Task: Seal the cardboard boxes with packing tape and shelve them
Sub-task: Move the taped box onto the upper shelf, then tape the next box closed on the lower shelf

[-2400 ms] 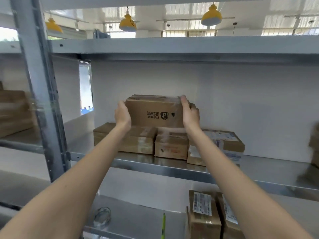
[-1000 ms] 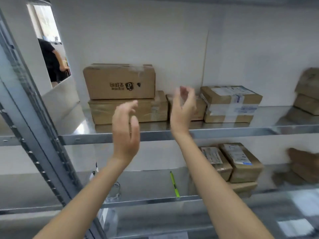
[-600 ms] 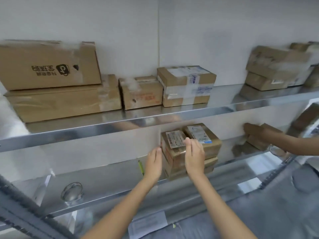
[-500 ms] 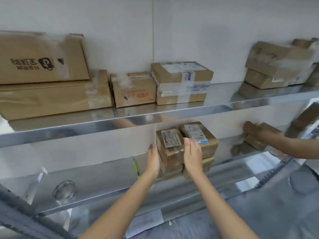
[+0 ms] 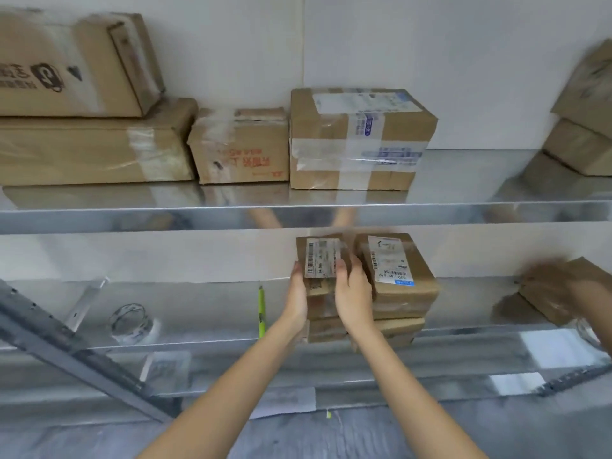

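Gripping a small brown cardboard box with a white barcode label (image 5: 319, 260) from both sides, the left hand (image 5: 298, 301) lies along its left face with fingers curled onto the edge, and the right hand (image 5: 352, 298) clasps its right face, fingertips bent over the label's corner; the box sits on top of a short stack on the lower steel shelf (image 5: 198, 342), touching a second labelled brown parcel (image 5: 395, 273) just to its right; a green pen (image 5: 261, 308) lies left of the stack, and further left rests a clear roll of packing tape (image 5: 130, 323); on the upper steel shelf (image 5: 298, 215) stand a long flat carton (image 5: 96, 150) with a printed brown carton (image 5: 76, 64) on it, a small box with red writing (image 5: 241, 147), and a heavily taped box (image 5: 359, 137); at the far right edge another person's blurred hand (image 5: 563, 279) touches a brown box (image 5: 546, 303).
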Action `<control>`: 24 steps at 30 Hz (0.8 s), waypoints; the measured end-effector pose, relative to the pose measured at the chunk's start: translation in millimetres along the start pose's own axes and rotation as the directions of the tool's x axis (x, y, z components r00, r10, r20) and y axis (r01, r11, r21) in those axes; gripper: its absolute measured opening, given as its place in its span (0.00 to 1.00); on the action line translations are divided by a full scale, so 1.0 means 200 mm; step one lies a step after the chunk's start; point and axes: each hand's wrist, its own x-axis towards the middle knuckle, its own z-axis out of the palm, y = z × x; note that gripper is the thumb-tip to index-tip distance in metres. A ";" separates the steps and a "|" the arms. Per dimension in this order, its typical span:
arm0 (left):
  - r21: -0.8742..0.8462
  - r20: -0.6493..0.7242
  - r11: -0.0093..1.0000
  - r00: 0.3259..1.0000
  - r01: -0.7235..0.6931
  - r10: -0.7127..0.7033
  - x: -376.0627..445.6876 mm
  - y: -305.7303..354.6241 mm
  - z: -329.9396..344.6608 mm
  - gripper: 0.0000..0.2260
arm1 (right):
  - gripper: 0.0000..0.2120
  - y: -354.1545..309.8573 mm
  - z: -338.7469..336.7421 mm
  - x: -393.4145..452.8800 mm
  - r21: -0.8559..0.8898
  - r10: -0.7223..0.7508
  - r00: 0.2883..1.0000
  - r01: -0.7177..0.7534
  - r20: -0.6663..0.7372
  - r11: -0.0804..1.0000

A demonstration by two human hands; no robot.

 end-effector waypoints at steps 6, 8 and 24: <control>-0.200 -0.201 0.980 0.979 0.003 -0.044 -0.03 0.11 -0.25 0.23 | 0.27 -0.16 0.17 -0.01 -0.006 -0.127 0.976 0.130 0.176 0.991; -0.247 -0.258 0.969 0.964 -0.003 -0.063 -0.05 0.12 -0.40 0.22 | 0.30 -0.22 0.28 0.02 -0.005 -0.152 0.934 0.162 0.324 0.987; -0.084 -0.425 0.984 0.888 0.155 -0.176 0.12 0.02 -1.33 0.25 | 0.10 -0.32 1.15 0.22 0.019 0.014 0.782 -0.033 0.623 0.999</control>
